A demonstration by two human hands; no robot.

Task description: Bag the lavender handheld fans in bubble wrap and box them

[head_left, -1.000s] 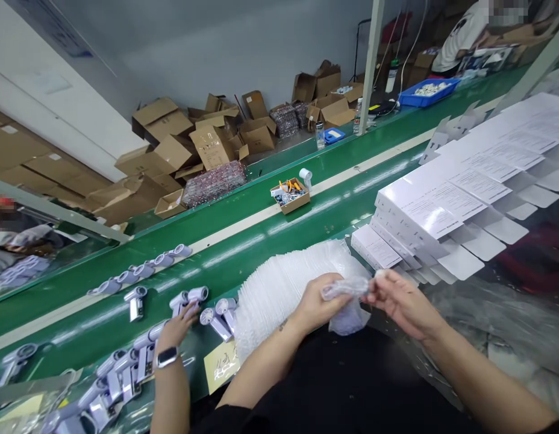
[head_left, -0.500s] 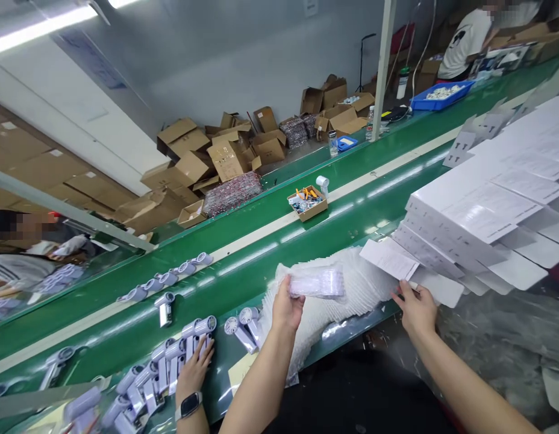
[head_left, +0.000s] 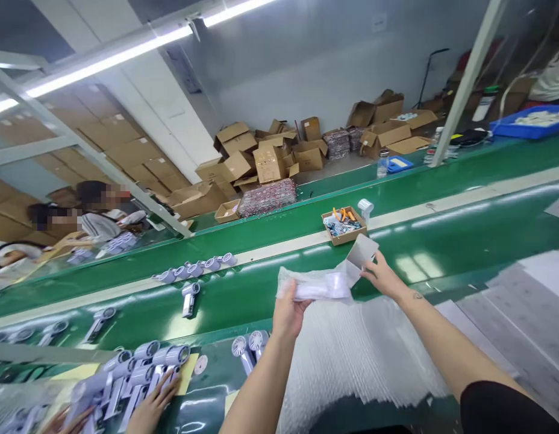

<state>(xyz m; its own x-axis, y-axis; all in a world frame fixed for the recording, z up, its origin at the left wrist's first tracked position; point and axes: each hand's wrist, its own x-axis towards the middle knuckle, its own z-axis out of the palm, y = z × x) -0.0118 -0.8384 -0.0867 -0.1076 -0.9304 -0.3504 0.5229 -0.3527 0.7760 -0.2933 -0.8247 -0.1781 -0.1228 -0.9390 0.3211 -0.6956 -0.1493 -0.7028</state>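
Observation:
My left hand (head_left: 291, 310) is closed round a pale purple handheld fan (head_left: 336, 284) wrapped in a clear bubble bag. Between the fingers of my right hand (head_left: 383, 276) is a small white carton (head_left: 361, 256), tilted, with a flap standing out. The fan's wide end meets the carton's near side; whether it reaches inside cannot be told. Below both hands, a fanned stack of bubble bags (head_left: 356, 349) covers the bench edge. To the right of my right forearm lie stacked white cartons (head_left: 509, 325). Two unwrapped fans (head_left: 250, 349) lie left of my left forearm.
A co-worker's hand (head_left: 155, 401) rests on a pile of fans (head_left: 130, 380) at lower left. Several fans (head_left: 189, 298) lie along the green conveyor (head_left: 243, 283). Beyond my hands stands a cardboard tray (head_left: 345, 229) of small parts. A metal post (head_left: 464, 84) rises at right.
My right hand has taken a white carton from the stack and brought it left to the bagged fan. The view has swung right. A co-worker's hand remains on the fan pile.

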